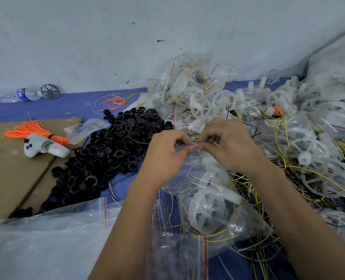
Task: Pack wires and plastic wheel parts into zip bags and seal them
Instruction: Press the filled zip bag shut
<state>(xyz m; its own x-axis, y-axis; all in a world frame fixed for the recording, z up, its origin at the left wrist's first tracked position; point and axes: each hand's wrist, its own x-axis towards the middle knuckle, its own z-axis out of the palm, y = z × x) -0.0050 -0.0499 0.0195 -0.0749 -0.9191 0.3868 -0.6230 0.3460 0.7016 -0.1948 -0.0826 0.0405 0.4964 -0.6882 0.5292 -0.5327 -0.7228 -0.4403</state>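
My left hand [165, 152] and my right hand [226, 142] meet at the middle of the view, and both pinch the top edge of a clear zip bag [189, 174]. The bag hangs down toward me and holds a translucent white plastic wheel [210, 207] and coiled yellow and black wires [212, 235]. Loose wires [284, 158] lie tangled under my right forearm. A heap of white wheels [327, 102] fills the right side.
A pile of black plastic rings [109, 156] lies left of my hands. Filled zip bags [187, 85] are stacked by the wall. Empty zip bags [70, 243] lie in front. Cardboard [10, 178] at left carries orange ties [34, 130] and a white controller [44, 147]. A water bottle [24, 94] lies at far left.
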